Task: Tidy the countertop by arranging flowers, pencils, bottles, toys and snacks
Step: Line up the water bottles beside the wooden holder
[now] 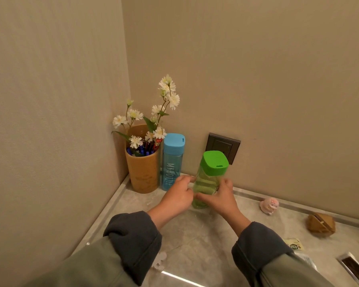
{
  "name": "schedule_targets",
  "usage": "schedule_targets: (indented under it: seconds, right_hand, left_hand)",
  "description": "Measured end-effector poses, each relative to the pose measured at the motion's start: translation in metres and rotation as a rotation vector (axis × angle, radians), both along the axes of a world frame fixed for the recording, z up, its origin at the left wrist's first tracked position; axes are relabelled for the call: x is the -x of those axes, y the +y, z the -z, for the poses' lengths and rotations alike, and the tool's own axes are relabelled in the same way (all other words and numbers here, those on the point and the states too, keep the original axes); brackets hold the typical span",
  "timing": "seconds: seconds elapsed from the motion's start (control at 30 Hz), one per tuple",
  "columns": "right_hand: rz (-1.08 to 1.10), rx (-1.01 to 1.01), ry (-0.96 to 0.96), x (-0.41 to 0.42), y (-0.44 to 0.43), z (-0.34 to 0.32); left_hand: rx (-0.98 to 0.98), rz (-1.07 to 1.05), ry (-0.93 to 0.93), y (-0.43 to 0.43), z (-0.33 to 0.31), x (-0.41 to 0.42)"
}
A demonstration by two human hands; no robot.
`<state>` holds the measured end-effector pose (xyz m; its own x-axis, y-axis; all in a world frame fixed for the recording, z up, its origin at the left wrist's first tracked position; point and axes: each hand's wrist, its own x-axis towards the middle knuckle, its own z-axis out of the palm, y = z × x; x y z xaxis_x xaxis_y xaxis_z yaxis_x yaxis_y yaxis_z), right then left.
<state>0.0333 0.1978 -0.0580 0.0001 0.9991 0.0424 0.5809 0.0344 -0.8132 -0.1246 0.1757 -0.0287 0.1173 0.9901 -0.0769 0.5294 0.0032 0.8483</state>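
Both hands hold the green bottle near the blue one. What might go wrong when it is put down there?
1. The green bottle looks tilted between the left hand and right hand; set down so, it may topple.
2. The left hand is close to the blue bottle; a nudge could knock it into the cup of flowers and pencils beside it.

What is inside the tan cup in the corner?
White flowers and pencils with blue and red ends stand in the tan cup. Its wall hides their lower parts.
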Motion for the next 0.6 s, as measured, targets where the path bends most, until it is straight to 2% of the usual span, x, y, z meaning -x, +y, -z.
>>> schedule_targets:
  seconds: [0.27, 0.47, 0.6]
  right_hand:
    - [0.021, 0.006, 0.165, 0.003, 0.007, -0.006]
    - [0.020, 0.074, 0.110, 0.007, 0.012, -0.004]
    - [0.019, 0.049, 0.095, 0.013, 0.015, 0.000]
  left_hand:
    - [0.022, -0.053, -0.174, 0.004, 0.010, 0.009]
    - [0.041, -0.030, -0.180, 0.005, 0.010, 0.008]
    - [0.021, -0.025, -0.202, 0.005, 0.008, 0.009]
